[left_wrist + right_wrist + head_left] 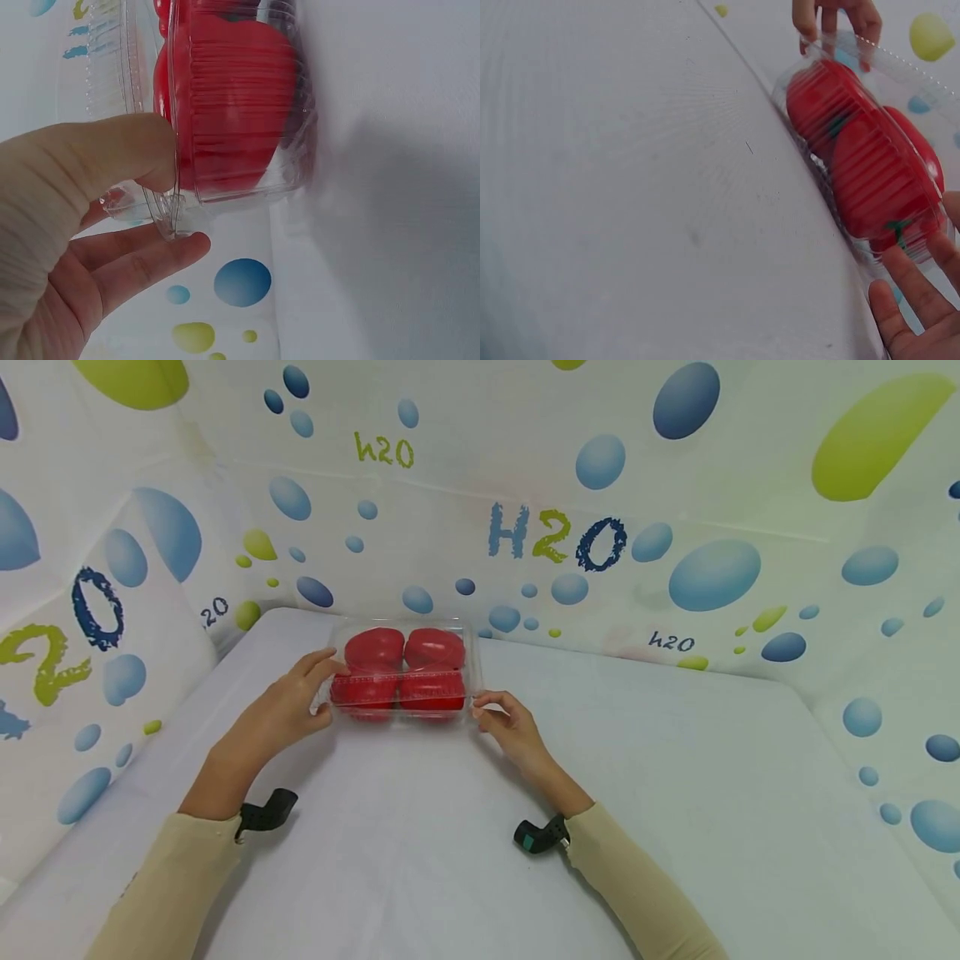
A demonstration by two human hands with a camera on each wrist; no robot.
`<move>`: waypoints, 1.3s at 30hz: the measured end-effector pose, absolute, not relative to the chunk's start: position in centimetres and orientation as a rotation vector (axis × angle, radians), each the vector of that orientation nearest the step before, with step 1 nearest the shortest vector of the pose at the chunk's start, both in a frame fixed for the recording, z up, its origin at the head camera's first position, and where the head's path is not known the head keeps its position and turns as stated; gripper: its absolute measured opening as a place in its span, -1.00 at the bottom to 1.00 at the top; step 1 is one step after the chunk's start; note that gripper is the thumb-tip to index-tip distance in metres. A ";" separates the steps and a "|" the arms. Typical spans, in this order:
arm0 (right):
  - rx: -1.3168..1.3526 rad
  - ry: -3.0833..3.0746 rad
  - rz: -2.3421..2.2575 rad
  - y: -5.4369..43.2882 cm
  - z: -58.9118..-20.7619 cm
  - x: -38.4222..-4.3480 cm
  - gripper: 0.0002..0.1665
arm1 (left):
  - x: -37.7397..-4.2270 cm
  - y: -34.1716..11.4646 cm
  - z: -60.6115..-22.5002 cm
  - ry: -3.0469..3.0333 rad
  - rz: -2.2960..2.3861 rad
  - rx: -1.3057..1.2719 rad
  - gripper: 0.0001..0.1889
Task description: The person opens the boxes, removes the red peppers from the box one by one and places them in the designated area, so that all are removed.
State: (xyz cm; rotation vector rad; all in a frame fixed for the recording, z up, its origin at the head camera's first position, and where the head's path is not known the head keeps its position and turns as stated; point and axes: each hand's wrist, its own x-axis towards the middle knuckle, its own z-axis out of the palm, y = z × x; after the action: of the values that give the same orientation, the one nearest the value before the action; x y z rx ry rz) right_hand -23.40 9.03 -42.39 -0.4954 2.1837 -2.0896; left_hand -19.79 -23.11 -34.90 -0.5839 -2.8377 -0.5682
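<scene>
A clear plastic clamshell container (472,672) lies on the white tabletop, near its back edge. Several red, rounded vegetables (375,647) fill it; green stems show in the right wrist view, and they look like bell peppers. The lid lies over them. My left hand (303,693) grips the container's left side; in the left wrist view its thumb (154,150) presses on the rim, with fingers beyond it. At the opposite end, my right hand (517,731) holds the front right edge between thumb and fingers. The right wrist view cuts off part of this hand (922,300).
White cloth covers the table (637,777). Behind and to the left hangs a white sheet (465,468) printed with blue and green drops and "H2O" lettering. Each wrist wears a small black camera, one of them (540,835) beside the right sleeve.
</scene>
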 end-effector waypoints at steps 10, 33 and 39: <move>-0.491 2.206 -2.072 9.1 -42.4 -23.5 -0.74 | -19.6 -23.2 -34.1 -2.973 -0.539 -0.381 -0.34; -0.460 2.206 -2.046 9.2 -42.3 -23.4 -0.70 | -19.4 -23.0 -34.4 -2.892 -0.464 -0.440 -0.49; -0.466 2.203 -2.048 9.2 -42.2 -23.4 -0.74 | -19.4 -23.0 -34.4 -2.888 -0.465 -0.434 -0.50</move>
State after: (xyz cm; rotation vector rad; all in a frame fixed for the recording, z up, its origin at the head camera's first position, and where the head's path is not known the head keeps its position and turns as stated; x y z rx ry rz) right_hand -23.41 9.16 -42.20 -0.4660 2.2033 -2.0480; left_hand -19.44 -23.02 -34.38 -0.4341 -2.8885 -0.4651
